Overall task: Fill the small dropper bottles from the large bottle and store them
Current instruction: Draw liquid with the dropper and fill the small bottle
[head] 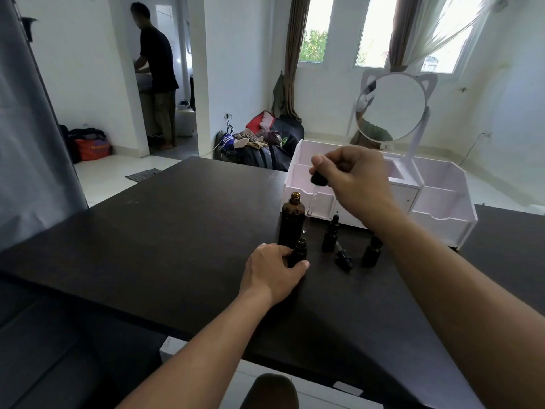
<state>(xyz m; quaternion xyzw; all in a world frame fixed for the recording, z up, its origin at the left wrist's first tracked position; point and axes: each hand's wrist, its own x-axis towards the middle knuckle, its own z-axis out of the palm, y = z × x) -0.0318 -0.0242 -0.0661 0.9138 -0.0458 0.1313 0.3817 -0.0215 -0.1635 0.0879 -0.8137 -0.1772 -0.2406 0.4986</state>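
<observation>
A large amber bottle (292, 219) stands uncapped on the black table (177, 231). Just in front of it my left hand (271, 270) grips a small open dropper bottle (299, 251) that rests on the table. My right hand (354, 178) holds a dropper (317, 184) by its black bulb, the glass tube hanging down beside the large bottle's neck. Two more small bottles stand to the right, one (331, 234) capped and one (372, 251) partly behind my right forearm. A loose dropper cap (343, 257) lies between them.
A white organiser (442, 199) with open compartments and a round cat-ear mirror (390, 106) stands at the table's far right. Beyond the table lie bags and clothes on the floor. A person stands in a doorway at the far left.
</observation>
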